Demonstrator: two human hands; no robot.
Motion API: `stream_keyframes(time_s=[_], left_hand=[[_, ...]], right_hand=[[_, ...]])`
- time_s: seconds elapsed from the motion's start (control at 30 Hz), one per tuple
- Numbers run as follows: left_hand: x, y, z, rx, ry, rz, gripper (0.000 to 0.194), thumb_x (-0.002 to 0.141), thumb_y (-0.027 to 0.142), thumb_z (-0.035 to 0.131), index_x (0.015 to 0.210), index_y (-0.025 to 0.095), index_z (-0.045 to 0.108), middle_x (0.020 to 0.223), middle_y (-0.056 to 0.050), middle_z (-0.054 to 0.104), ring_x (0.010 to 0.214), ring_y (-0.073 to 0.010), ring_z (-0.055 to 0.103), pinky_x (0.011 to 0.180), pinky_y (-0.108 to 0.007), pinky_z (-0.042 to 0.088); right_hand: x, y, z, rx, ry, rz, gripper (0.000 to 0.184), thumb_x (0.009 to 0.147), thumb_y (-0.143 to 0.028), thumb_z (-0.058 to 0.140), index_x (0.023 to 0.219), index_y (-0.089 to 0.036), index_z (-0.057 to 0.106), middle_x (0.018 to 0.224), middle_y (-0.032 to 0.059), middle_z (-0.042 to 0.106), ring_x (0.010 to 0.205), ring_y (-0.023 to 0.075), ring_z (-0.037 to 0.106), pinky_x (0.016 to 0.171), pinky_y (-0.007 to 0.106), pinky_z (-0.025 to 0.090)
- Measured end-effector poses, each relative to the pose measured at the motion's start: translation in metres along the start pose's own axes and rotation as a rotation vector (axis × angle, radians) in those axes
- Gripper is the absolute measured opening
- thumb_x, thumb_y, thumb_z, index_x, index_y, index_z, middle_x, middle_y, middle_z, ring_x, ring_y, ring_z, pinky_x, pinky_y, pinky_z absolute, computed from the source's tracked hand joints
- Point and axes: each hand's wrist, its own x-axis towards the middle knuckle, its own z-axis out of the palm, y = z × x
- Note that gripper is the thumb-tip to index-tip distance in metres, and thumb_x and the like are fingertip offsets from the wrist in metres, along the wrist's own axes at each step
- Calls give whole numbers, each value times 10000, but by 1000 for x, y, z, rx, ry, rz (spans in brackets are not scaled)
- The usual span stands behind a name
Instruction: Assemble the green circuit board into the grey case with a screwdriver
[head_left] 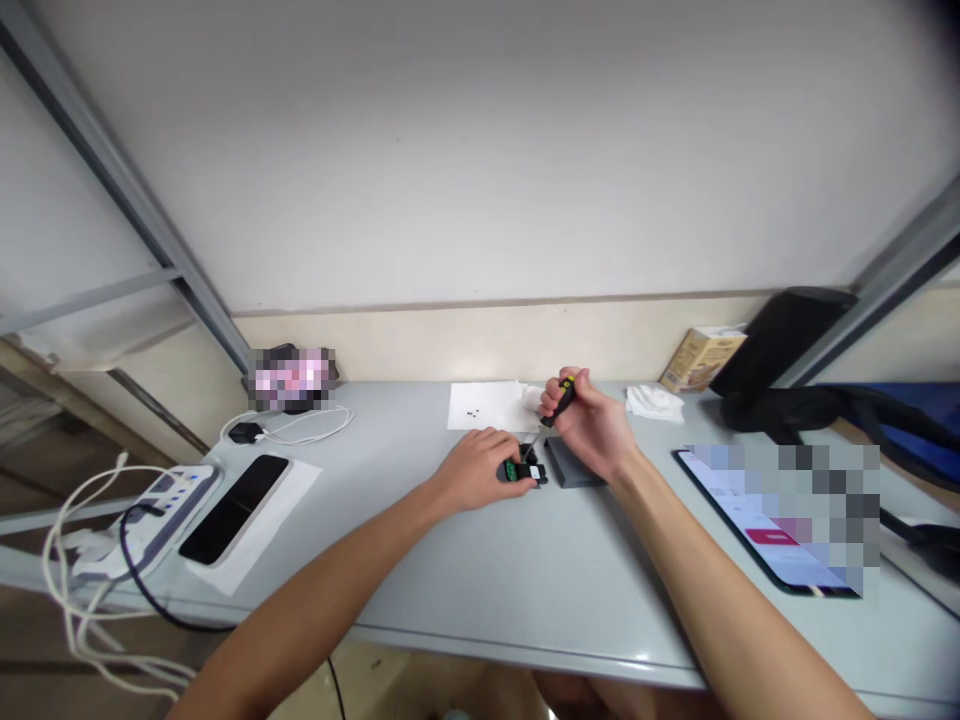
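My left hand (pixel 480 470) is closed around a small dark device with a green circuit board (pixel 513 470), holding it on the desk. A screwdriver with a black and yellow handle (pixel 559 402) is gripped in my right hand (pixel 592 420). Its thin shaft slants down and left to the device; whether the tip touches it I cannot tell. Just right of the device, partly under my right hand, lies a dark grey flat piece (pixel 571 466). Several tiny black bits, perhaps screws (pixel 472 413), rest on a white sheet of paper (pixel 495 400) behind my left hand.
A black phone (pixel 236 508) and a power strip (pixel 169 505) with cables are at left. On the right lie a tablet with a lit screen (pixel 772 535) and crumpled tissue (pixel 654 403). A yellow carton (pixel 703 358) stands near the wall beside a black cylinder (pixel 784 335).
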Motion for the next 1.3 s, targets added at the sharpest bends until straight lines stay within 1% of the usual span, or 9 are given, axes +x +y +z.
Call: stream_keyframes(time_s=[0.07, 0.13, 0.27, 0.4, 0.57, 0.73, 0.9, 1.1, 1.3], left_hand=[[0, -1, 1, -1, 6, 7, 267, 857, 415, 796, 881, 230, 604, 1074, -12, 741, 1039, -222, 670, 936, -358, 485], [-1, -2, 2, -4, 7, 11, 269, 860, 421, 794, 885, 231, 606, 1075, -12, 738, 1041, -223, 669, 942, -359, 486], [0, 0, 1, -10, -8, -1, 278, 854, 413, 802, 869, 230, 593, 1075, -13, 739, 1035, -225, 670, 939, -364, 488], [1, 3, -2, -17, -15, -6, 297, 845, 406, 812, 855, 229, 573, 1066, -6, 738, 1033, -224, 667, 939, -368, 484], [2, 2, -4, -19, -43, -31, 335, 847, 431, 802, 824, 228, 537, 990, 0, 726, 964, -219, 656, 879, -365, 476], [2, 3, -4, -18, -50, -41, 353, 850, 432, 798, 810, 229, 512, 997, -4, 724, 970, -226, 649, 893, -374, 468], [2, 4, -6, -9, -65, -53, 368, 850, 442, 799, 807, 229, 501, 951, -4, 710, 933, -225, 636, 866, -370, 465], [3, 5, -6, -1, -65, -49, 346, 859, 449, 785, 841, 232, 516, 921, -3, 687, 912, -222, 625, 856, -372, 476], [2, 4, -5, 15, -58, -41, 321, 859, 456, 782, 853, 235, 548, 933, -8, 697, 928, -228, 638, 869, -373, 485]], right_hand=[[0, 1, 1, -51, 4, 0, 256, 912, -477, 739, 890, -246, 631, 849, 14, 548, 764, 169, 541, 701, 306, 507], [1, 4, 2, -70, 16, 2, 292, 922, -528, 715, 902, -250, 630, 857, 16, 552, 772, 173, 548, 709, 315, 507], [2, 8, 4, 20, 33, 4, 276, 974, -517, 634, 894, -254, 604, 758, -13, 436, 649, 152, 453, 637, 304, 467], [-1, 5, 4, 98, 0, 31, 242, 998, -457, 575, 874, -249, 575, 748, -11, 381, 632, 159, 415, 615, 311, 457], [-4, 3, 5, 122, -28, 26, 239, 998, -415, 569, 833, -245, 533, 738, -15, 326, 615, 157, 373, 589, 299, 442], [-5, 3, 9, 80, -30, 22, 246, 992, -425, 578, 826, -250, 526, 737, -13, 323, 609, 163, 363, 577, 303, 432], [-8, 2, 13, 71, -34, 7, 238, 994, -398, 563, 821, -235, 548, 741, -7, 340, 621, 164, 371, 591, 302, 424], [-10, 2, 16, 59, -53, 31, 246, 999, -397, 548, 814, -236, 550, 735, -4, 343, 619, 165, 365, 596, 304, 421], [-9, 0, 16, 30, -38, 10, 257, 999, -418, 549, 807, -249, 537, 734, -1, 339, 616, 170, 382, 596, 320, 442]])
